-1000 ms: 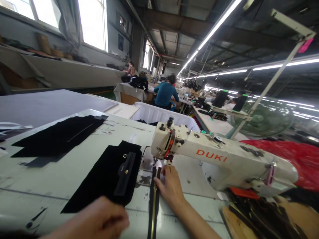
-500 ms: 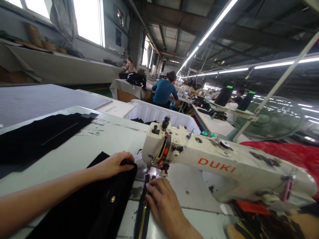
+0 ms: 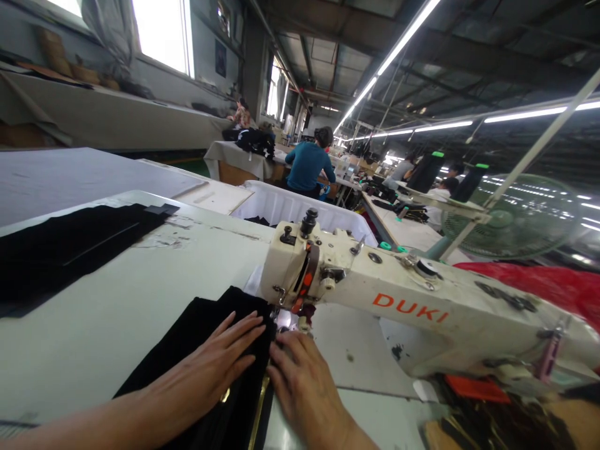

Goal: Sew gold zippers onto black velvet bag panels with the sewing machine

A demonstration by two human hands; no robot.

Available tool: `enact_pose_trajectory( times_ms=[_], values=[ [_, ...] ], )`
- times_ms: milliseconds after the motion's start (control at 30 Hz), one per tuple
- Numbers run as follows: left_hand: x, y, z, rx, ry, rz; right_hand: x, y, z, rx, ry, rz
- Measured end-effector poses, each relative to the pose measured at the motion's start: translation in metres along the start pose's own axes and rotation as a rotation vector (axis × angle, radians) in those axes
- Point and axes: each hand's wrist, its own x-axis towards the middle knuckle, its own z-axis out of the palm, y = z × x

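Observation:
My left hand lies flat on a black fabric piece, its fingers stretched toward the needle area. The cloth's right edge runs up to the needle area of the white sewing machine, marked DUKI. A zipper with gold teeth runs along that edge toward me, partly covered by the cloth. Just in front of the needle, my right hand has its fingers curled and pressed together at the zipper and the cloth edge. Its fingertips partly hide the zipper. A gold-coloured spot shows beside my left hand.
More black fabric lies on the table at left. Behind the machine stands a white plastic bin. Thread cones, a fan and red material are at right. A person in a blue top sits ahead.
My left hand has gone from gripping the cloth's far edge to lying flat on it. The cloth has moved right and forward to the needle, over part of the zipper. My right hand stays nearly in place.

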Motion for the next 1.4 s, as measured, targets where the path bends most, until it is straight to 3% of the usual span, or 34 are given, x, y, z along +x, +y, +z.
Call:
enact_pose_trajectory(
  times_ms=[167, 467, 700, 933, 1100, 1267, 1400],
  values=[
    [0.015, -0.010, 0.004, 0.055, -0.012, -0.010, 0.002, -0.001, -0.001, -0.013, -0.020, 0.004],
    [0.007, -0.003, 0.009, 0.193, 0.156, 0.185, 0.000, 0.002, 0.001, -0.049, 0.009, -0.037],
    [0.012, -0.003, 0.007, 0.271, 0.154, 0.256, -0.001, 0.004, 0.002, -0.086, 0.030, -0.049],
    [0.018, -0.004, 0.008, 0.304, 0.099, 0.230, 0.001, 0.005, 0.001, -0.089, 0.007, -0.062],
    [0.024, 0.006, -0.008, 0.376, 0.105, 0.330, 0.002, 0.003, -0.003, -0.087, 0.000, -0.077],
    [0.028, 0.022, -0.032, 0.332, 0.097, 0.293, 0.001, 0.007, -0.003, -0.047, 0.020, -0.065],
    [0.028, 0.024, -0.038, 0.370, 0.099, 0.310, 0.001, 0.011, 0.002, -0.098, 0.057, -0.021]
  ],
)
